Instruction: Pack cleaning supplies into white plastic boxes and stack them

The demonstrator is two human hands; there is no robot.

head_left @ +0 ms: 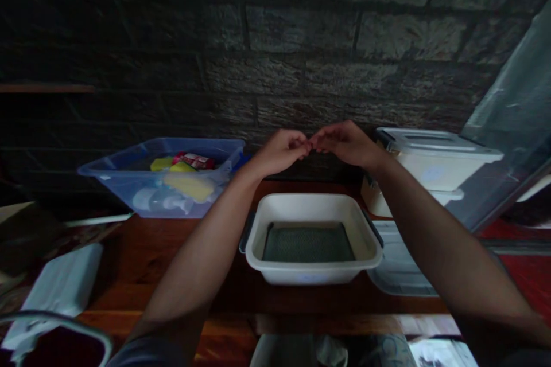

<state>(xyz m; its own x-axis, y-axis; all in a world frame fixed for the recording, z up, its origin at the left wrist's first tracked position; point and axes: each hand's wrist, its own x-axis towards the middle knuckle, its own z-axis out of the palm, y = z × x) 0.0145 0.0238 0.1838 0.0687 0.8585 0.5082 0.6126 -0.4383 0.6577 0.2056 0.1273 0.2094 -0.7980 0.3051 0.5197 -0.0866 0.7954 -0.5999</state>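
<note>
My left hand [285, 152] and my right hand [345, 142] are raised above the far side of a white plastic bin, fingertips meeting in front of the wall. The fingers of both hands are bent and pinched together; anything between them is too small or hidden to make out. Below them, the white bin [307, 273] stands without its lid on the wooden table. A folded dark green textured cloth or mat [307, 243] lies on its bottom. A translucent lid [402, 264] rests flat to the right of the bin, partly behind my right forearm.
A clear blue tub [124, 180] at the left holds yellow items, a red packet and bottles. Lidded white boxes [439, 157] are stacked at the right. A pale case [64, 281] and a curved metal bar [64, 318] are at the lower left. The dark block wall [275, 34] rises behind.
</note>
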